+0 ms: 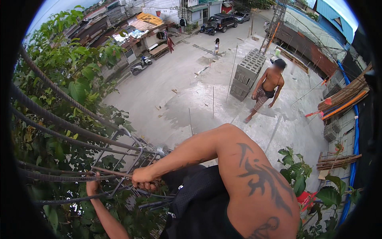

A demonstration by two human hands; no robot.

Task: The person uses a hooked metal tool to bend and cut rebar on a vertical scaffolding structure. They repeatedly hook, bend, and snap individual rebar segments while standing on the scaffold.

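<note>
My right hand (144,178) is closed round one end of a thin rusty metal rod (113,171), which points left across a cage of steel reinforcing bars (123,149). Lower left, my left hand (93,186) reaches up at the cage, by the rod's far end. Its fingers look closed, but a thick bar partly covers them, and what they hold is hidden. Long ribbed bars (59,133) run from the cage toward the upper left, crossed by square steel ties. A coil of pale tie wire (162,150) sits on the cage beside my right forearm.
Leafy branches (75,79) crowd the bars on the left. Far below, a person (272,81) walks on the concrete beside stacked hollow blocks (247,73). Thin upright bars (213,102) rise from the slab. Planks (348,95) and a blue pipe (354,155) line the right.
</note>
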